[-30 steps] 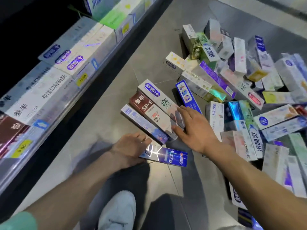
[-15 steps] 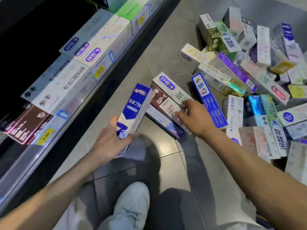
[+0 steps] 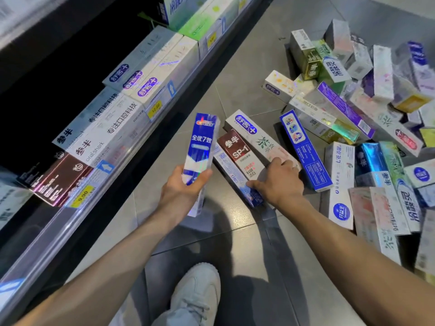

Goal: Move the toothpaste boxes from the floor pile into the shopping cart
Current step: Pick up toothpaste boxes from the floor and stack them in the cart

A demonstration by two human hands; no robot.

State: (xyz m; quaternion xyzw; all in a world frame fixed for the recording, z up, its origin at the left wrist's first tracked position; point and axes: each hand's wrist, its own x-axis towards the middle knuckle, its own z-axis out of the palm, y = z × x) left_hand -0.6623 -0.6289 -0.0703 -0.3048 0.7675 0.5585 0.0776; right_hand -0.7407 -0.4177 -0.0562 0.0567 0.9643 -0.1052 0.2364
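Note:
My left hand (image 3: 182, 191) grips the lower end of a blue and white toothpaste box (image 3: 200, 147), held upright above the floor. My right hand (image 3: 279, 182) reaches over the near ends of three boxes lying side by side: a pale blue box (image 3: 231, 175), a dark red SP-1 box (image 3: 239, 151) and a white box with a green character (image 3: 256, 137). Its thumb is on the pale blue box and its curled fingers on the white one. The floor pile of toothpaste boxes (image 3: 367, 128) spreads to the right. No shopping cart is in view.
A store shelf (image 3: 122, 161) with boxed toothpaste and yellow price tags runs along the left. My light grey shoe (image 3: 196, 292) stands on the grey tiled floor (image 3: 237, 74) at the bottom centre. A long blue box (image 3: 306, 151) lies just right of my right hand.
My left hand has lifted the blue and white box off the floor and turned it upright. My right hand went from lying flat on the three boxes to curling round their near ends.

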